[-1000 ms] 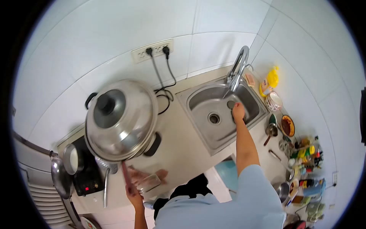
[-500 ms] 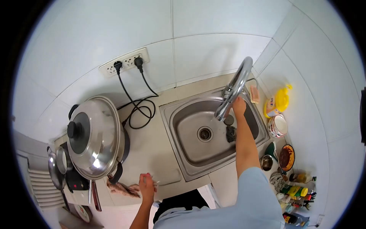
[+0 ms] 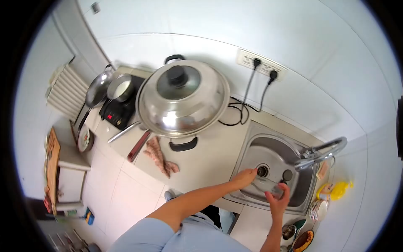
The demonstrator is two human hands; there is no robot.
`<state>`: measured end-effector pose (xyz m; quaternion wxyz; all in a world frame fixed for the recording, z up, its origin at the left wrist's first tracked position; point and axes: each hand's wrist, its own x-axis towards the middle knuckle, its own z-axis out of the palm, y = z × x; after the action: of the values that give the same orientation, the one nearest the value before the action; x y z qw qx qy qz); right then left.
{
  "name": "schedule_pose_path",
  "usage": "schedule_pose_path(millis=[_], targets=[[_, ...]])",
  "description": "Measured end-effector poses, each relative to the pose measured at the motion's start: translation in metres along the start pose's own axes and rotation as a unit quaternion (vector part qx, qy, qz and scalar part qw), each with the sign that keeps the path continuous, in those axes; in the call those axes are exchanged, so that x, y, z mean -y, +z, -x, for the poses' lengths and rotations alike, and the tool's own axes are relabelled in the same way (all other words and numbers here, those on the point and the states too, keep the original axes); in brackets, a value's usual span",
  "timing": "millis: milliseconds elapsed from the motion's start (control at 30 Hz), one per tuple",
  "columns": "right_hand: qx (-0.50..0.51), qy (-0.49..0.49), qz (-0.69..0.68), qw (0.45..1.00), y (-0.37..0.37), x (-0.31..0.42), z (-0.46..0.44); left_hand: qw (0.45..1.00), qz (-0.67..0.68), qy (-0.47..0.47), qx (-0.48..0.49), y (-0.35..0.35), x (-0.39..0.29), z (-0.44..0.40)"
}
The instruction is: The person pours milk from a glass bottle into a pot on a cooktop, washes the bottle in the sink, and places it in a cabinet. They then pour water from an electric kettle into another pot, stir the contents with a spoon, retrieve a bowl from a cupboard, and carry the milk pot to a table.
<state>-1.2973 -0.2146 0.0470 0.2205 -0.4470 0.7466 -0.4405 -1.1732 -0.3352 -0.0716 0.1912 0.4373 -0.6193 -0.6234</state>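
Observation:
Over the stainless steel sink (image 3: 256, 153), my two hands hold a clear, see-through container (image 3: 267, 183) whose exact shape is hard to make out. My left hand (image 3: 244, 178) grips its left side, close to the drain (image 3: 262, 170). On the other side my right hand (image 3: 278, 202) has thumb and fingers curved around the right end. The chrome faucet (image 3: 321, 153) arches in from the sink's right rim. A round dark stopper (image 3: 287, 174) lies in the basin, beside a dark scrubber partly hidden by my right hand.
A large lidded steel pot (image 3: 184, 101) stands left of the sink, with a crumpled cloth (image 3: 159, 157) and a red-handled utensil (image 3: 138, 146) in front. Further left, a small pan (image 3: 120, 88) rests near a lit cooker panel (image 3: 112, 117). A yellow bottle (image 3: 336, 191) stands right.
The view has swung left. My right hand has left the faucet area. My left hand has moved from the counter to the sink, and the clear container is now between both hands.

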Motion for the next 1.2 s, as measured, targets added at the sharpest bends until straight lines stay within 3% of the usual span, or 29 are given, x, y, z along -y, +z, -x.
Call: schedule_pose_path(millis=[33, 67, 133, 167, 233, 267, 333, 400, 567, 633, 667, 700, 733, 800, 833, 867, 933, 1000, 1067, 1133, 1200], targets=[[-0.023, -0.214, 0.202, 0.956, -0.008, 0.002, -0.001, 0.995, -0.009, -0.091, 0.046, -0.006, -0.008, -0.002], [-0.014, -0.231, 0.195, 0.953, -0.009, 0.005, 0.0, 0.996, -0.004, -0.089, 0.026, -0.014, -0.015, 0.0], [-0.033, -0.09, 0.286, 0.953, -0.013, 0.007, 0.006, 0.943, -0.33, 0.019, 0.045, -0.033, -0.047, 0.016], [-0.026, -0.106, 0.285, 0.952, -0.014, -0.003, 0.004, 0.945, -0.325, 0.017, 0.029, -0.035, -0.045, 0.017], [0.001, -0.156, 0.412, 0.898, -0.008, -0.026, -0.003, 0.835, -0.477, 0.274, 0.013, -0.03, -0.034, 0.021], [-0.005, -0.158, 0.408, 0.899, -0.004, -0.029, 0.0, 0.836, -0.476, 0.274, -0.007, -0.034, -0.031, 0.022], [-0.009, -0.161, 0.415, 0.895, 0.005, -0.026, 0.005, 0.714, -0.529, 0.451, -0.082, -0.043, -0.023, 0.033], [-0.008, -0.106, 0.43, 0.897, 0.014, -0.018, 0.013, 0.71, -0.548, 0.436, -0.07, -0.057, -0.02, 0.046], [-0.044, -0.169, 0.474, 0.863, 0.05, 0.016, 0.039, 0.712, -0.576, 0.399, -0.042, -0.128, -0.007, 0.102], [-0.081, -0.22, 0.464, 0.854, 0.08, 0.017, 0.051, 0.765, -0.528, 0.366, -0.045, -0.165, 0.005, 0.128], [-0.097, -0.178, 0.316, 0.927, 0.105, 0.013, 0.057, 0.763, -0.53, 0.367, -0.053, -0.184, 0.012, 0.144], [-0.026, -0.039, 0.11, 0.993, 0.129, 0.042, 0.077, 0.831, -0.456, 0.292, -0.128, -0.204, 0.019, 0.163], [-0.017, 0.118, -0.092, 0.989, 0.156, 0.077, 0.098, 0.882, -0.372, 0.213, -0.198, -0.224, 0.029, 0.184], [0.058, 0.207, -0.31, 0.926, 0.219, 0.137, 0.142, 0.861, -0.407, 0.218, -0.213, -0.278, 0.058, 0.222], [0.102, 0.198, -0.372, 0.901, 0.254, 0.155, 0.157, 0.88, -0.372, 0.194, -0.221, -0.304, 0.068, 0.245], [0.147, 0.225, -0.386, 0.882, 0.285, 0.166, 0.168, 0.897, -0.34, 0.168, -0.227, -0.329, 0.079, 0.268], [0.214, 0.229, -0.396, 0.863, 0.34, 0.22, 0.197, 0.917, -0.124, 0.166, -0.341, -0.372, 0.101, 0.316], [0.295, 0.225, -0.391, 0.842, 0.386, 0.259, 0.216, 0.936, 0.145, 0.045, -0.316, -0.423, 0.1, 0.373], [0.367, 0.157, -0.345, 0.849, 0.429, 0.305, 0.234, 0.894, 0.217, 0.062, -0.387, -0.463, 0.1, 0.424], [0.451, 0.012, -0.262, 0.853, 0.474, 0.345, 0.247, 0.853, 0.271, 0.065, -0.441, -0.505, 0.108, 0.463], [0.489, -0.044, -0.302, 0.817, 0.524, 0.387, 0.268, 0.816, 0.287, 0.098, -0.492, -0.551, 0.113, 0.5]])
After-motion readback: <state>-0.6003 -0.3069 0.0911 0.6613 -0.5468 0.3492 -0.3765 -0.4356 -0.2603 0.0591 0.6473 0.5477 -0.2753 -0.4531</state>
